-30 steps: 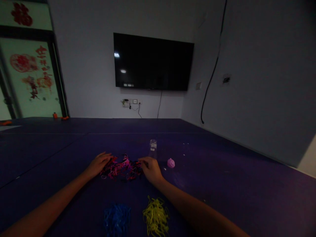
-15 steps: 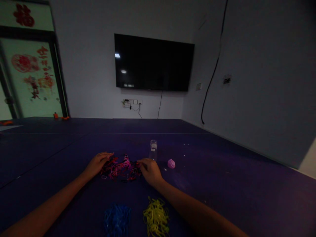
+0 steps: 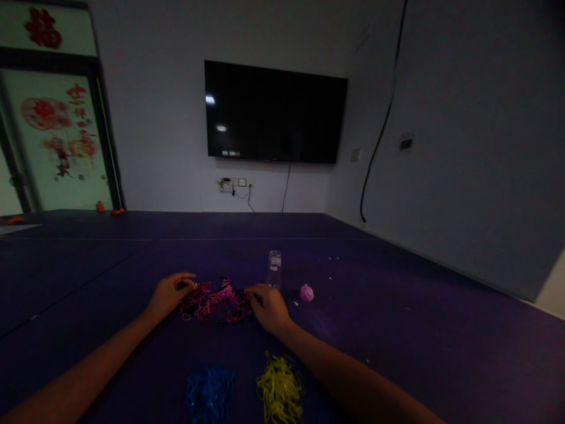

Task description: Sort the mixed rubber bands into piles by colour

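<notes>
A tangled heap of pink, red and black rubber bands [image 3: 215,301] lies on the dark purple surface [image 3: 397,318] between my hands. My left hand [image 3: 170,292] rests at the heap's left edge, fingers curled with the tips in the bands. My right hand [image 3: 268,305] sits at the heap's right edge, fingers bent and pinched into the bands. Nearer to me lie a blue pile of bands [image 3: 209,393] and a yellow pile of bands [image 3: 279,390], both under my right forearm's side.
A small clear jar [image 3: 274,268] stands just beyond my right hand, with a pink lid [image 3: 306,292] to its right. A dark wall television [image 3: 274,112] hangs ahead. A glass door with red paper cuttings [image 3: 57,141] is at far left.
My left hand has drawn back slightly and curled its fingers more at the heap's edge. My right hand has shifted a little toward the heap. The piles lie as before.
</notes>
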Demonstrator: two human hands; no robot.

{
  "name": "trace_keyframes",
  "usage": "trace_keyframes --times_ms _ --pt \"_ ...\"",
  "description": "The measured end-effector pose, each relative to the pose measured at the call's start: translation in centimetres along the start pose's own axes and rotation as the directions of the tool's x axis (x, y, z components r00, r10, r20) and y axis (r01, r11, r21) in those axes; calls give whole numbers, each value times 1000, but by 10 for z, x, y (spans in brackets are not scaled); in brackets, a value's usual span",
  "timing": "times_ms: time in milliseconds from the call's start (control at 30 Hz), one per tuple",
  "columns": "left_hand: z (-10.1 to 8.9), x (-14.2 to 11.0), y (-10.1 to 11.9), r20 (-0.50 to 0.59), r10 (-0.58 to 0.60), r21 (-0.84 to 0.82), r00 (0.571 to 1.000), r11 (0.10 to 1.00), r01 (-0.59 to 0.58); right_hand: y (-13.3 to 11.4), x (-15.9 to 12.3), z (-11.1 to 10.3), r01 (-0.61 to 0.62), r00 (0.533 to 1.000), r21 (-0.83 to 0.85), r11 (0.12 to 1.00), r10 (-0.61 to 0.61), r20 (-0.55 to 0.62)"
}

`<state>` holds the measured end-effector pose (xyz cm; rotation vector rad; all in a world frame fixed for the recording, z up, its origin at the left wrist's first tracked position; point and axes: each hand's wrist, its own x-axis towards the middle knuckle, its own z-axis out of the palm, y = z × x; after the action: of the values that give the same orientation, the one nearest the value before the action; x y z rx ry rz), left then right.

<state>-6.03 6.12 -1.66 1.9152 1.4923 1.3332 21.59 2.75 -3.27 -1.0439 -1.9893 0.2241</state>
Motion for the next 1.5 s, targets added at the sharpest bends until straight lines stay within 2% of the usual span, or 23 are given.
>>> trace_keyframes --times_ms 200,500,1100,1233,1367,1500 --pt "0 0 1 0 -63 14 998 998 63 -1 -1 -1 16 1000 3 1000 -16 -9" --pt "0 -1 1 -28 -107 -98 994 990 104 -1 -1 -1 19 1000 2 1000 -19 9" --pt "3 4 -7 -3 -78 -79 997 994 78 -3 -1 -1 15 1000 -18 1000 -14 22" --pt "1 5 -7 -106 -52 17 993 998 54 -3 -1 -2 9 1000 -25 1000 -8 27" --pt "-2 4 -7 -234 -75 143 969 983 111 -4 -2 -2 15 999 -28 999 -14 32" --pt "-3 2 -4 -236 -136 212 962 959 187 -5 -2 -3 19 999 -39 999 -17 49"
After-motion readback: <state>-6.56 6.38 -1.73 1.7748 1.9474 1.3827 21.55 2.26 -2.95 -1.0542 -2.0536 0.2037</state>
